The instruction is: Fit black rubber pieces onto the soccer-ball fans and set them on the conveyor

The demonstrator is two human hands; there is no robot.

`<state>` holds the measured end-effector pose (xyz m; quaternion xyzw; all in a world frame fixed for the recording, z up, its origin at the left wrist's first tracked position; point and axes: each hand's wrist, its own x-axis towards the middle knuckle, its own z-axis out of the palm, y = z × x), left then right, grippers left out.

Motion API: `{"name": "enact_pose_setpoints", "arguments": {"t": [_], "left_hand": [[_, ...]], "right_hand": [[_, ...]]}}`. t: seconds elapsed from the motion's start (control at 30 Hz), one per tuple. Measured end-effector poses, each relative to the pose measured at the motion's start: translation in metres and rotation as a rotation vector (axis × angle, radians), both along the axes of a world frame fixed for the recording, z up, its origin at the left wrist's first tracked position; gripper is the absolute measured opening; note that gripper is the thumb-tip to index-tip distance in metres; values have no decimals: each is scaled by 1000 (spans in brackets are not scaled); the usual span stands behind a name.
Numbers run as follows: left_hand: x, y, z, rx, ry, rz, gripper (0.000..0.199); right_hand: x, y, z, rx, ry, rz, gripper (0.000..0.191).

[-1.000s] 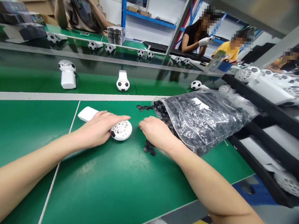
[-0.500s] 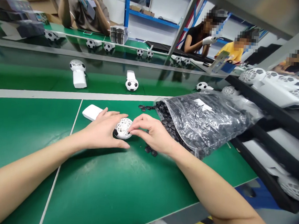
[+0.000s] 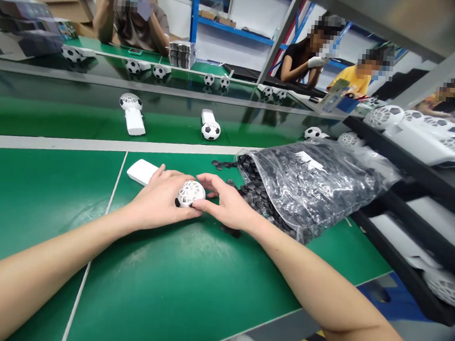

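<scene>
A white device with a round, football-patterned lattice head [image 3: 191, 193] lies on the green table [image 3: 155, 285], its flat white handle [image 3: 143, 172] pointing up and left. My left hand [image 3: 162, 197] lies over the neck and wraps round the left side of the head. On the head's right side, my right hand [image 3: 225, 204] grips the rim with thumb and fingers. Black patches show on the head's lower edge. Close by on the right, small black pieces [image 3: 255, 193] spill from a clear plastic bag [image 3: 321, 178].
Beyond the pale strip, two football-headed devices [image 3: 132, 114] [image 3: 210, 127] lie on a green belt. A black rack [image 3: 420, 175] at the right holds more white parts. Several people sit across the line, one in a yellow shirt [image 3: 355, 80].
My right fingers have gone from pinching at the head's face to gripping its right side. The head has turned slightly and shifted right. The devices on the belt have moved right.
</scene>
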<state>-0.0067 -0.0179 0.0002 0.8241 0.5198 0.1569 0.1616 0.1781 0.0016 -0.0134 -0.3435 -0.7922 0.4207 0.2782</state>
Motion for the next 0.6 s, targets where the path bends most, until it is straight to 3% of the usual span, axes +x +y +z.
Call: {"name": "enact_pose_setpoints", "arguments": {"t": [0.07, 0.23, 0.47, 0.6], "left_hand": [[0, 0, 0, -3, -10, 0, 59], [0, 0, -1, -4, -16, -9, 58], [1, -1, -2, -11, -5, -4, 68], [1, -1, -4, -15, 10, -27, 80]], "right_hand": [[0, 0, -2, -59, 22, 35, 50], [-1, -2, -2, -20, -11, 25, 54], [-3, 2, 0, -373, 143, 25, 52], [-4, 1, -3, -374, 177, -8, 59]]}}
